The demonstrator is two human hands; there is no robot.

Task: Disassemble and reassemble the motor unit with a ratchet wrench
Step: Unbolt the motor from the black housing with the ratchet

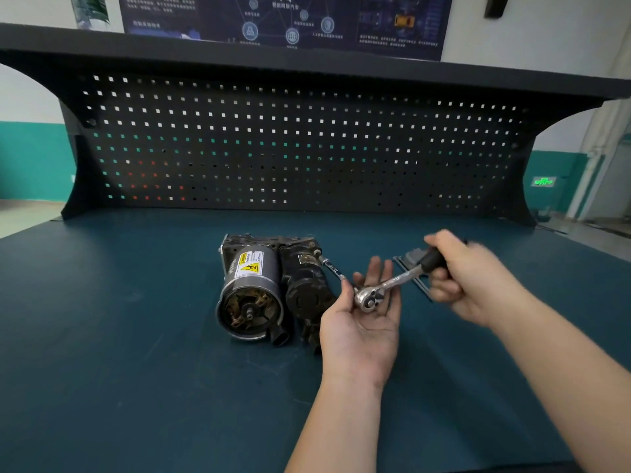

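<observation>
The motor unit (259,288) lies on the blue bench top, a grey cylinder with a yellow warning label and an open end facing me, a black housing beside it. A ratchet wrench (386,288) with a long extension reaches to the unit's upper right. My right hand (467,278) grips the wrench's black handle. My left hand (365,322) lies palm up with straight fingers under the chrome ratchet head, the thumb against the extension.
A flat grey metal part (415,259) lies on the bench behind the wrench, partly hidden by my right hand. A black pegboard (290,148) stands along the bench's far edge with a shelf above it.
</observation>
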